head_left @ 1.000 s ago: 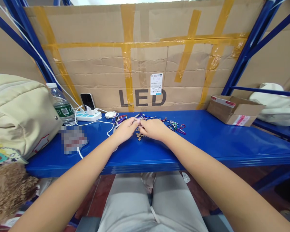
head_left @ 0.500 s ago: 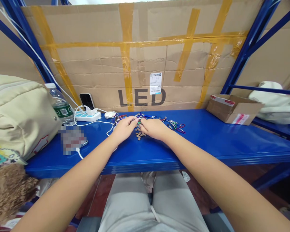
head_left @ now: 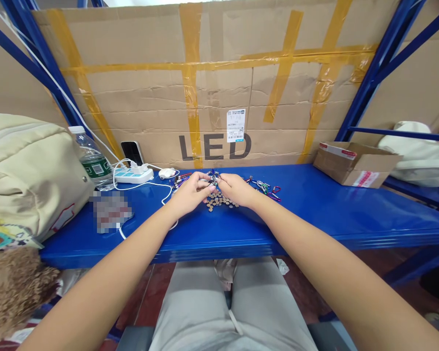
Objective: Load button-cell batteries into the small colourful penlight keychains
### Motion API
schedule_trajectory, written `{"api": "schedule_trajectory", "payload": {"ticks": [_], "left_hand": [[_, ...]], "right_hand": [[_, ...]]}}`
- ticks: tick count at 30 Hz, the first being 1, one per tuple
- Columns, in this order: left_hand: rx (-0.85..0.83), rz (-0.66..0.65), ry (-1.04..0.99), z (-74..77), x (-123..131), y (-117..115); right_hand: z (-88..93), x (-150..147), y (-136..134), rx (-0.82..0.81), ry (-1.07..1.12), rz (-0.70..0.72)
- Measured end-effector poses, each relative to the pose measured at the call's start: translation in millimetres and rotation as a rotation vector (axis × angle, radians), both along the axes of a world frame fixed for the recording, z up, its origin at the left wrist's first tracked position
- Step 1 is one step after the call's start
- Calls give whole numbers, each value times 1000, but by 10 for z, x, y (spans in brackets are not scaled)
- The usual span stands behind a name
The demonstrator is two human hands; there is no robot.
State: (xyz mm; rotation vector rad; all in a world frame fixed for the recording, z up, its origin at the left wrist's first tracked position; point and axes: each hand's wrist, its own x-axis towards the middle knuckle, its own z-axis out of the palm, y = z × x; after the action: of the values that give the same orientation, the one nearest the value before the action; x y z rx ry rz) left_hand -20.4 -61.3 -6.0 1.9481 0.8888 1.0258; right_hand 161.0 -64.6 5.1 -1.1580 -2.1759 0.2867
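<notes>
Over the blue table (head_left: pixel 296 209), my left hand (head_left: pixel 190 196) and my right hand (head_left: pixel 236 189) meet with bent fingers, the fingertips closed round a small dark, shiny piece (head_left: pixel 214 179). Its kind is too small to make out. Just below the fingers lies a loose pile of small brownish round discs (head_left: pixel 219 201), partly covered by my hands. Several coloured carabiners (head_left: pixel 269 189) lie to the right of my right hand. More small red and blue metallic pieces (head_left: pixel 179 180) lie behind my left hand.
On the left are a cream bag (head_left: pixel 32 170), a water bottle (head_left: pixel 95 163), a white power strip (head_left: pixel 131 175) with cables, and a blurred-out object (head_left: pixel 112 212). A small cardboard box (head_left: pixel 354 165) sits at the right. A large taped cardboard sheet (head_left: pixel 149 107) stands behind.
My left hand has tilted and its fingers have opened out a little round the piece. More of the discs show beneath my right hand, which has risen slightly.
</notes>
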Motion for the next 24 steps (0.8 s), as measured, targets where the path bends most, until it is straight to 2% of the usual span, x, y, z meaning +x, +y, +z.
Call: {"api": "schedule_trajectory", "payload": {"ticks": [5,11,18,21,24], "left_hand": [[8,18,-15,18,-5,-3],[8,69,-99,36,7,34],[69,137,117,16,-95,154],[96,235,216,33,-133,176],[43,332,207,56,-146,185]], "right_hand": [[-1,1,-22,-40,42,18],[-44,-9,-3,-55,99,104],[-23,76,46,-149,202,-14],[3,144,82,-178,227,-94],[21,179,98,-206,243,-142]]}}
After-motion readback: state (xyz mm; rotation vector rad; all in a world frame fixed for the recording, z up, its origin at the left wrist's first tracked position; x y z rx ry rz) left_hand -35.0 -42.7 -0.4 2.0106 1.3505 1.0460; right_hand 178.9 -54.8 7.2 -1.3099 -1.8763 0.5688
